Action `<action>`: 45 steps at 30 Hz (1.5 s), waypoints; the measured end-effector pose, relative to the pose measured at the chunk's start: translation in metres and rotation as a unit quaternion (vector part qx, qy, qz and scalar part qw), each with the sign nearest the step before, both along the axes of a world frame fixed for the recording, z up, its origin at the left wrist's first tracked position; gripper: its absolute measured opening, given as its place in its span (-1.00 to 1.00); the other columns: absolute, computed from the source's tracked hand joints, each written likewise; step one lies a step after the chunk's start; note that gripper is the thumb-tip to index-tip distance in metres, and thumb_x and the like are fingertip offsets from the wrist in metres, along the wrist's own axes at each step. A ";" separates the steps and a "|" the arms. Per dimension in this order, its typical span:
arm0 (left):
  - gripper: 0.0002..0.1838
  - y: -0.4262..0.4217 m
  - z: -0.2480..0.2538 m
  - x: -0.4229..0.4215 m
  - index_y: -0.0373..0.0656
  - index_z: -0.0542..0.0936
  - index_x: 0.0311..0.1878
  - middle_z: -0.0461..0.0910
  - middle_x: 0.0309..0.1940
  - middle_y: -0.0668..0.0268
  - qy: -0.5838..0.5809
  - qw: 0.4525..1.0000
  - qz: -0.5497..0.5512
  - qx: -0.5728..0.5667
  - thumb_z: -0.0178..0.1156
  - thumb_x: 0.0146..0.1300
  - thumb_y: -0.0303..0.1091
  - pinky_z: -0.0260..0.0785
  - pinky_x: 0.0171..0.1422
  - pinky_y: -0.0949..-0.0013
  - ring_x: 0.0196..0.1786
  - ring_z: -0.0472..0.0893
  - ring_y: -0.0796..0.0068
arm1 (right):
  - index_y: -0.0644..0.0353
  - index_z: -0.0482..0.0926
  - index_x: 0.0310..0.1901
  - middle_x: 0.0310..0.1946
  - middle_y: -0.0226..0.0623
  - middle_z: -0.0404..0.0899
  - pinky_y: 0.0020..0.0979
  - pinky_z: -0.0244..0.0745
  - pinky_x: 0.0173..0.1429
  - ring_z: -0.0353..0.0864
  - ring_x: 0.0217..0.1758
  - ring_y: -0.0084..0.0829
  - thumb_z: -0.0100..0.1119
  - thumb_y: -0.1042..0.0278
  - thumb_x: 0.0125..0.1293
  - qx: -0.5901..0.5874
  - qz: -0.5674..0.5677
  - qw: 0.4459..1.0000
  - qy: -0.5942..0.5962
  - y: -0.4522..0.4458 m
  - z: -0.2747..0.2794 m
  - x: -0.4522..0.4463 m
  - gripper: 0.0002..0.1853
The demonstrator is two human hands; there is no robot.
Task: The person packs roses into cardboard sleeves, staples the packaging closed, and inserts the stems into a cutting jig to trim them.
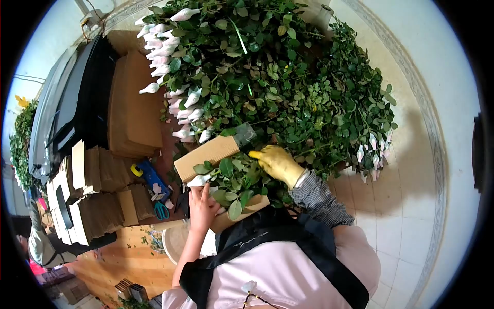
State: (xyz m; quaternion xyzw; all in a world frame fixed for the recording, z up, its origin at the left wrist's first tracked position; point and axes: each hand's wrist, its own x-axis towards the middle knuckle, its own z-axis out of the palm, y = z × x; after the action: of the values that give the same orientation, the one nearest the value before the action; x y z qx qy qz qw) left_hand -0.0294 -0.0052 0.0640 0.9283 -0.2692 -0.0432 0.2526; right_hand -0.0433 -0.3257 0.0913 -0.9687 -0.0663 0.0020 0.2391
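Note:
Cut roses with leafy green stems and white netted buds lie between cardboard pieces in front of my body. My left hand [203, 208], bare, has its fingertips against a white netted rose bud [199, 181], fingers bent around its lower side. A second pale bud shows partly beside that hand. In a yellow glove, my right hand [279, 164] curls over the leafy stems [248, 172]; its fingertips are partly lost among leaves. A folded cardboard flap [206, 157] stands behind these roses, and a cardboard edge [256, 204] lies on the near side.
A large heap of roses [267, 77] covers the table beyond, netted buds [162, 51] at its left and more [374, 154] at its right. Cardboard stacks [95, 216], teal scissors [161, 210], a blue tray [153, 177] and a yellow tool [136, 170] stand at left.

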 end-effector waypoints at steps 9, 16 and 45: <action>-0.35 -0.012 0.035 0.003 -0.21 0.56 0.06 0.41 0.10 0.03 -0.074 0.989 0.001 0.129 0.52 -0.20 -0.28 0.34 0.24 -0.06 0.17 0.44 -0.05 | 0.00 0.74 -0.22 -0.48 -0.27 0.65 -0.21 0.52 -0.24 0.65 -0.33 -0.23 0.13 0.43 0.20 -0.107 -0.094 0.990 -0.025 0.032 -0.051 0.003 -0.79; -0.34 -0.002 0.021 0.019 -0.16 0.55 0.02 0.33 0.20 -0.02 0.003 1.000 -0.020 0.020 0.56 -0.27 -0.32 0.32 0.28 -0.05 0.21 0.40 -0.11 | 0.10 0.68 0.04 -0.19 -0.19 0.74 -0.16 0.62 0.04 0.72 -0.15 -0.15 0.17 0.29 0.36 -0.012 -0.069 0.998 0.004 0.013 -0.070 0.000 -0.73; -0.27 -0.001 -0.010 0.003 -0.14 0.53 0.20 0.29 0.42 0.02 0.020 0.999 0.045 -0.012 0.54 -0.17 -0.36 0.20 0.46 -0.07 0.39 0.34 -0.09 | 0.09 0.68 -0.27 -0.29 -0.26 0.72 -0.25 0.61 0.03 0.71 -0.13 -0.23 0.25 0.56 0.12 -0.270 -0.095 0.930 -0.229 -0.094 0.026 0.269 -0.84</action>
State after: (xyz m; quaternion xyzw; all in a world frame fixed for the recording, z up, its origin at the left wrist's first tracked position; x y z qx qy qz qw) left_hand -0.0267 -0.0059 0.0544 0.9353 -0.2228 -0.0478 0.2706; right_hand 0.2252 -0.4193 0.1171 -0.9725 -0.0235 -0.2251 -0.0541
